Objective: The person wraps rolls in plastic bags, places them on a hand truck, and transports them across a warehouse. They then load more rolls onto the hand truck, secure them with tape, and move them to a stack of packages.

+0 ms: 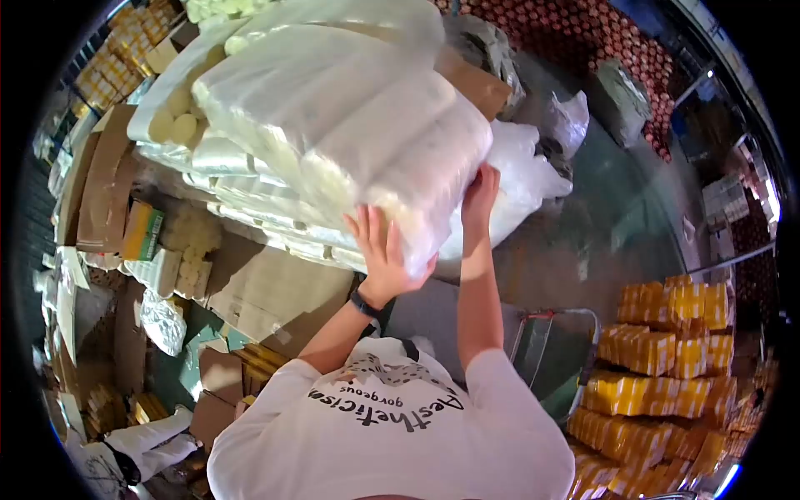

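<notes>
A large plastic-wrapped pack [350, 125] of pale, roll-shaped contents lies tilted on top of a stack of similar wrapped packs [258, 204]. My left hand [383, 258], with a dark band at the wrist, grips the pack's near lower corner, its fingers spread over the wrap and the thumb to the right. On the right side, my right hand [481, 196] holds the pack's edge with bent fingers, its fingertips partly hidden. What exactly is inside the wrap I cannot make out.
Yellow-and-white bundles [658, 392] are piled at the right beside a metal trolley handle [554, 315]. Flattened cardboard [275, 292] lies left of my arms. White plastic sacks [517, 183] stand behind my right hand. A person's legs [150, 442] show at lower left.
</notes>
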